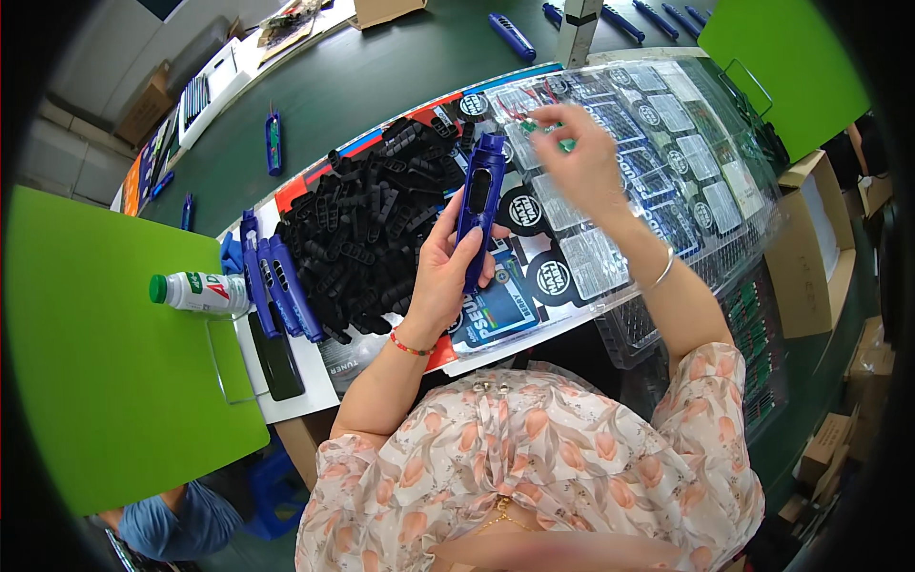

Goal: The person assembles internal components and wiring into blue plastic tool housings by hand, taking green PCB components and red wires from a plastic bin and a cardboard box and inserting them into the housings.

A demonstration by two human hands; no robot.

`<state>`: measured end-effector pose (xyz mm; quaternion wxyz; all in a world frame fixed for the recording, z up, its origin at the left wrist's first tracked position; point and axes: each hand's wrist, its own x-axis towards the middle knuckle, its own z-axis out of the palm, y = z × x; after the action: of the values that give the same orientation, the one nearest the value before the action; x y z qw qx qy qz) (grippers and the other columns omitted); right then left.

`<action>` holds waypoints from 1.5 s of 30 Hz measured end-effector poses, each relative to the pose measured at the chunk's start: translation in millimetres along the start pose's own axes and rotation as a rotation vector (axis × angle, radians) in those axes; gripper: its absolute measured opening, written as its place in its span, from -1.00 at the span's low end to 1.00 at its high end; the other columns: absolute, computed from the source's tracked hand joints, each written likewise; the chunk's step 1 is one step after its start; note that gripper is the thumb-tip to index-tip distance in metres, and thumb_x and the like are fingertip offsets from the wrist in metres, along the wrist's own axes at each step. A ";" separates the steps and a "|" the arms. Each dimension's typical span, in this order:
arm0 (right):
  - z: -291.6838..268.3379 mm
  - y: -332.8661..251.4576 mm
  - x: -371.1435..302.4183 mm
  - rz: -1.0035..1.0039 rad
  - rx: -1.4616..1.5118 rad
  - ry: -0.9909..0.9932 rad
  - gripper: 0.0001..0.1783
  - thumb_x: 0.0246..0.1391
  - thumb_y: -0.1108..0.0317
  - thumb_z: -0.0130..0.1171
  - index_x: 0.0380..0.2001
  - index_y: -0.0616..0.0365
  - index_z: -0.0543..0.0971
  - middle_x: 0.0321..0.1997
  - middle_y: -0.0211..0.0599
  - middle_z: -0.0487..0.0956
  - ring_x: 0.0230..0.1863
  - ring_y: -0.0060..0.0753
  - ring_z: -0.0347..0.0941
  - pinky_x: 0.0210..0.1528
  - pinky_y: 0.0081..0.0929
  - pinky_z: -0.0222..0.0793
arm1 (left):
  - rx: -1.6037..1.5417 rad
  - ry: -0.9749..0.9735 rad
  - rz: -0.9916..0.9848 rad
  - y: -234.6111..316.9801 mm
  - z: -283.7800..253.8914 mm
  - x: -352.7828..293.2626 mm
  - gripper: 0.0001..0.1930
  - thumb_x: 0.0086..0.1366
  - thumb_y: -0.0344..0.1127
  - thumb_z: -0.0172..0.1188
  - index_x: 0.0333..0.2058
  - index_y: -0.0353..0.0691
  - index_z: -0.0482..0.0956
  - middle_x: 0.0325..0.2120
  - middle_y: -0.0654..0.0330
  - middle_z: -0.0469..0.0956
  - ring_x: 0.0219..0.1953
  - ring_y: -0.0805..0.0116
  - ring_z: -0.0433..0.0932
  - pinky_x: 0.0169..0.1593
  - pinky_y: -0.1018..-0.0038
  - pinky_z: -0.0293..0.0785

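Note:
My left hand is wrapped round a long blue plastic housing with an oval opening, held upright over the table. My right hand is raised just right of the housing's upper end, its fingers pinched together. Between those fingers show parts of a small green circuit board with thin red wires; the hand hides much of it and its edges are blurred. Left of the housing lies a big heap of small black plastic parts. Several more blue housings lie side by side beyond the heap's left edge.
A white bottle with a green cap and a dark phone-like slab lie at left. Green panels flank the table. Printed sheets under clear plastic cover the right side. An open cardboard box stands at right; a metal post rises behind.

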<state>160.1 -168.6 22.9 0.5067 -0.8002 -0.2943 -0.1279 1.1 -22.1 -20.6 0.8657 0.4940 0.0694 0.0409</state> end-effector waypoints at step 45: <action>4.5 -41.4 -19.2 0.286 0.618 -0.424 -0.70 0.14 0.45 0.22 -0.05 0.24 0.54 -0.36 -0.33 0.64 -0.41 -0.66 0.59 -0.59 -0.81 0.31 | -0.280 -0.057 0.032 10.7 -3.8 3.8 -0.49 0.50 -0.17 -0.15 0.37 -0.06 0.09 -0.07 0.12 0.54 -0.35 0.49 0.49 -0.33 0.55 0.48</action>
<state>119.6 -158.2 41.6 0.6641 -0.6517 -0.3028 0.2065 4.3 -13.0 -13.7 0.9270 0.3705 0.0307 0.0499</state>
